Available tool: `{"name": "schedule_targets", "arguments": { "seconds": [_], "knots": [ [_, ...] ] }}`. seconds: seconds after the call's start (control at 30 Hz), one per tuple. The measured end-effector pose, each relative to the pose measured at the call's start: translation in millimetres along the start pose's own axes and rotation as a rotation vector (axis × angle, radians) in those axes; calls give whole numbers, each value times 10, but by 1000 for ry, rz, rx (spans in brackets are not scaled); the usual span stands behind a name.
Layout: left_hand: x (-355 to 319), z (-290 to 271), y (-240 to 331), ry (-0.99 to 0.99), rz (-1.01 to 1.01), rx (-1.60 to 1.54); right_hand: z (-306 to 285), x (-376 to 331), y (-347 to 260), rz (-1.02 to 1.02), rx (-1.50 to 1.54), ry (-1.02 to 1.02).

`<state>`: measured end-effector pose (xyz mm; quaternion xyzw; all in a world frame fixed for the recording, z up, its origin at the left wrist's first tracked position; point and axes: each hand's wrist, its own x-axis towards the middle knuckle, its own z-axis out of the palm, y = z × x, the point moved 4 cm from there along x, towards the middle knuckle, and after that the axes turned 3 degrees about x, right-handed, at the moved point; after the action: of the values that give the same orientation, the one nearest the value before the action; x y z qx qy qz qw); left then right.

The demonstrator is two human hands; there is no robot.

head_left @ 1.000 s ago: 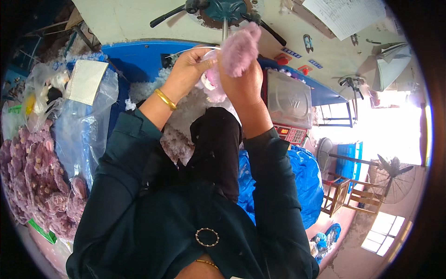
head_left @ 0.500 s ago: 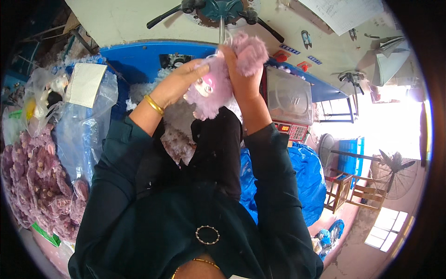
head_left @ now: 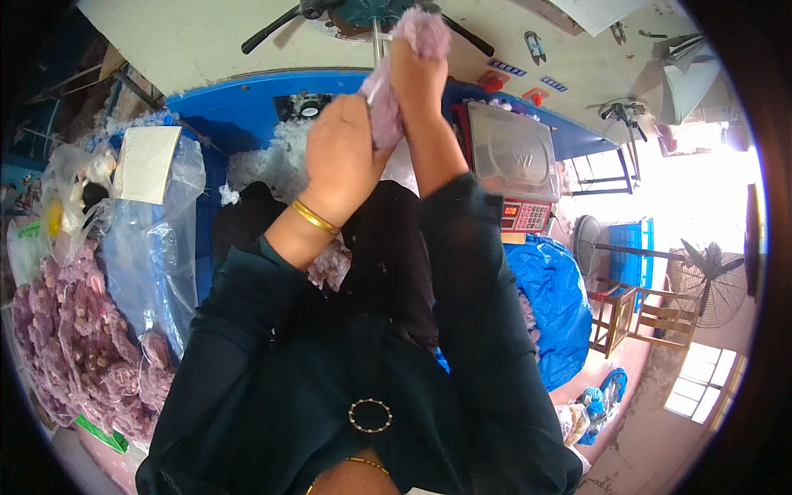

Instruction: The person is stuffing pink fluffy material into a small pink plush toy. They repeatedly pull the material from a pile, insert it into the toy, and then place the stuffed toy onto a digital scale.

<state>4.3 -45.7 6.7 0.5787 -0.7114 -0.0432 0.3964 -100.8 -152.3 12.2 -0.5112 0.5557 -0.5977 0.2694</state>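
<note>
Head view. Fingers of the left hand curled shut around the lower part of a pink-purple plush toy skin, back of hand toward the camera; fingertips hidden behind the fabric. A gold bangle sits on that wrist. Right hand raised higher, closed on the upper end of the same plush skin, fingers wrapped over the fuzzy bunched top; how tightly they pinch cannot be told. Both hands touch the skin, and the two hands lie close together, left below right.

Plush toy skin: pale lilac-pink, furry, limp and stretched lengthwise between the two hands. It is drawn up along a thin metal tube that comes down from a teal machine head at the top edge. Whether the tube enters the skin cannot be told.

Surface and room: blue bin ahead of the person, with loose white fibre stuffing heaped in it. To the right, a digital weighing scale with steel pan and red display. Blue plastic bag lower right. On the left, a clear plastic bag with a paper sheet on it, and beside it a heap of purple plush pieces. Standing fans and wooden chairs far right, near a bright opening. Person wears a dark green top.
</note>
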Motion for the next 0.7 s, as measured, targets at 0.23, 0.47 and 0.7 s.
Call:
{"name": "schedule_targets", "arguments": {
  "seconds": [0.23,0.47,0.7],
  "knots": [
    [-182,-170,-41,80,-53,-128,50,101,84,-243,-432,-27],
    [-335,-133,-230,-43,-130,-552,-315,-599,-344,31,132,-380],
    [-474,100,-337,-124,-514,-1293,-701,-1119,133,829,913,-980]
  ]
}}
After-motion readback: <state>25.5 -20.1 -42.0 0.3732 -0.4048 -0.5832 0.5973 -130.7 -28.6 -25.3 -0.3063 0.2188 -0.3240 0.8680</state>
